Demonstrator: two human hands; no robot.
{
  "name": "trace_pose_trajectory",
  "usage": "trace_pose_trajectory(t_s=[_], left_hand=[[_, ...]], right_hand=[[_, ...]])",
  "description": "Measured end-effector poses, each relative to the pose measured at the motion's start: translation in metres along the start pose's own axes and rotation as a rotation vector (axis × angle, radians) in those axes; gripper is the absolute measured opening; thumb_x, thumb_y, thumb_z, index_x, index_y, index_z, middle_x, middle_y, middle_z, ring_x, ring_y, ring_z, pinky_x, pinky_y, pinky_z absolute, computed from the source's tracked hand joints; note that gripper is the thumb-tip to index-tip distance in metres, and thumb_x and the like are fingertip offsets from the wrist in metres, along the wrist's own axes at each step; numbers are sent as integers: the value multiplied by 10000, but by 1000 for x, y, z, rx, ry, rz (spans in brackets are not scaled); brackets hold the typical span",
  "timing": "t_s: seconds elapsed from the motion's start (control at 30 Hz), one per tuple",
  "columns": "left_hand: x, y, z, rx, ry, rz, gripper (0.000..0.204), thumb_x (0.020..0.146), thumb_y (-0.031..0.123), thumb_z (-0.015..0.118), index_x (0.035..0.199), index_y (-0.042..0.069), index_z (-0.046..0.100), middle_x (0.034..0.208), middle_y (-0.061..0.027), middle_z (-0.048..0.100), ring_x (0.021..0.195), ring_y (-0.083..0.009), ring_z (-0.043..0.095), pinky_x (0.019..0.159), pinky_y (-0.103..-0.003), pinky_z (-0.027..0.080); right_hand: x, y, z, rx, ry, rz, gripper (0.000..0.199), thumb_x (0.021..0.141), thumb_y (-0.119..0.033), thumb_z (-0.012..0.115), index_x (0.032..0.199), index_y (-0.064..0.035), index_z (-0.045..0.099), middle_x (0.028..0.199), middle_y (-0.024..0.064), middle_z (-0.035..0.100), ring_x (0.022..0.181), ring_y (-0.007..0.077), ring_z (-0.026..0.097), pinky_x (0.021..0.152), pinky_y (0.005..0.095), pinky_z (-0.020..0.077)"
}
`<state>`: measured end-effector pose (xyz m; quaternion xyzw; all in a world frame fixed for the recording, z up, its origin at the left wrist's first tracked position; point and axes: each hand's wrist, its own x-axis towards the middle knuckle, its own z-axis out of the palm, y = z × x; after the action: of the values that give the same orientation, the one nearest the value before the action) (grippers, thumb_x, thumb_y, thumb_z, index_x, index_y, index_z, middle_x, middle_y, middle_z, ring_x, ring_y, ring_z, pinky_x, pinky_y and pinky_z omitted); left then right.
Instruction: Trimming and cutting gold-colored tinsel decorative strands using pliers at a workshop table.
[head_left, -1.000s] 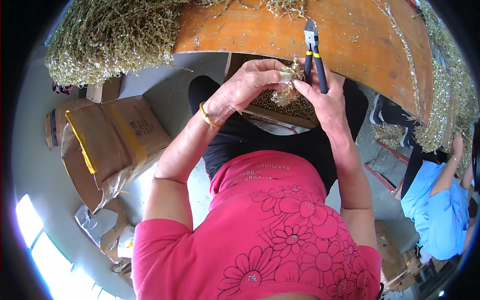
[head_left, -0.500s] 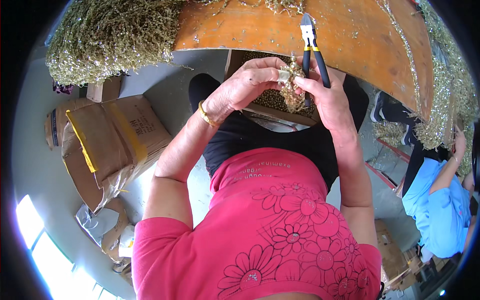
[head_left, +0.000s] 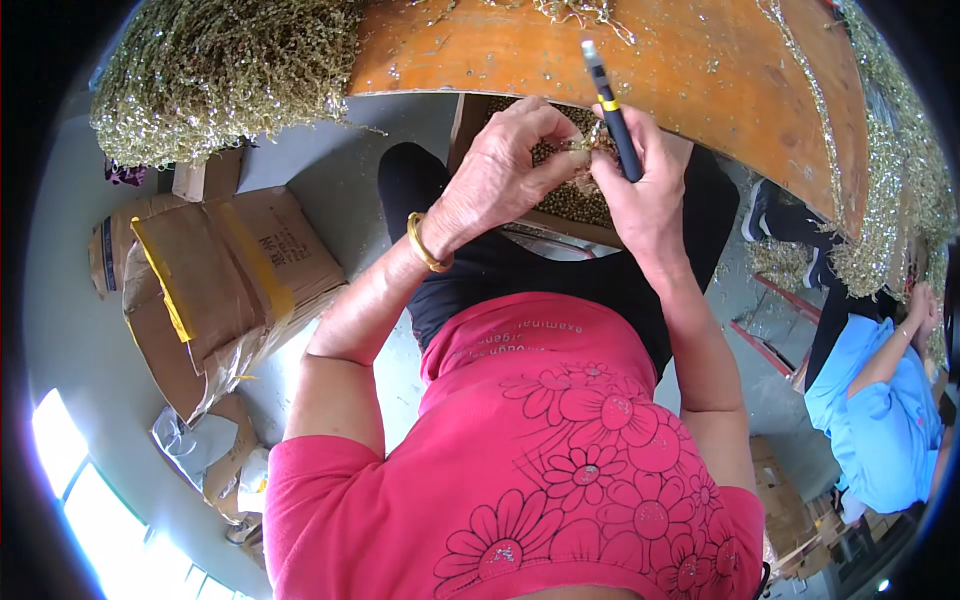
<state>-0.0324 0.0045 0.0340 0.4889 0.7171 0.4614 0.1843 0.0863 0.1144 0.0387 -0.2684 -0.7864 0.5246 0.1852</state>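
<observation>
Over my lap, both hands are drawn close together above an open box of gold beads (head_left: 572, 203). My right hand (head_left: 642, 190) is closed around the dark handles of the pliers (head_left: 622, 135), which have yellow bands and now stand turned edge-on, jaws up. Between the fingertips of my hands sits a small gold beaded piece (head_left: 598, 136), mostly covered by the fingers. My left hand (head_left: 505, 165) pinches this beaded piece with thumb and forefinger, and a gold bangle (head_left: 424, 243) circles that wrist. My right thumb and fingers meet it from the other side.
An orange-brown wooden table (head_left: 680, 70) curves ahead, a thick bundle of gold bead strands (head_left: 230, 80) hanging over its left edge. More glittering strands (head_left: 885, 230) hang at the right. Cardboard boxes (head_left: 240, 260) stand left. A person in blue (head_left: 870, 410) works at right.
The pliers have turned from flat view to edge-on and tilted leftward. My left hand has rolled over, showing its back, and the beaded piece is now more hidden.
</observation>
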Motion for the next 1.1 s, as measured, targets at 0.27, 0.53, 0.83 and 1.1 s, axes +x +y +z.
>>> trace_pose_trajectory(t_s=[0.27, 0.53, 0.83, 1.1], left_hand=[[0, -15, 1, -1193, -197, -584, 171, 787, 107, 562, 907, -13, 566, 847, -33, 583, 776, -105, 546, 758, -241, 441], [-3, -16, -1, -1148, -250, -519, 205, 822, 150, 569, 961, 1, 545, 907, -43, 571, 882, -125, 534, 827, -263, 412], [-1, -8, -4, -1632, -485, -625, 238, 832, 189, 472, 977, 19, 552, 980, -65, 584, 920, -170, 533, 860, -329, 385], [-4, -14, 2, -1360, -263, -528, 223, 847, 181, 481, 957, 2, 557, 971, -70, 577, 925, -146, 529, 805, -313, 403]], right_hand=[[6, -1, -13, 120, -117, -19, 366, 757, -8, 566, 1116, -29, 500, 1030, 61, 569, 922, 116, 537, 806, 258, 434], [2, 2, -13, 317, -157, 87, 426, 755, -63, 632, 1152, -12, 486, 1027, 62, 547, 907, 105, 527, 792, 243, 440], [4, -8, -25, 839, -399, 419, 401, 757, -51, 575, 1139, 5, 466, 922, 50, 550, 802, 109, 523, 719, 248, 407], [5, -7, -16, 632, -242, 312, 399, 740, -27, 587, 1122, 12, 479, 977, 62, 539, 854, 114, 528, 733, 256, 423]])
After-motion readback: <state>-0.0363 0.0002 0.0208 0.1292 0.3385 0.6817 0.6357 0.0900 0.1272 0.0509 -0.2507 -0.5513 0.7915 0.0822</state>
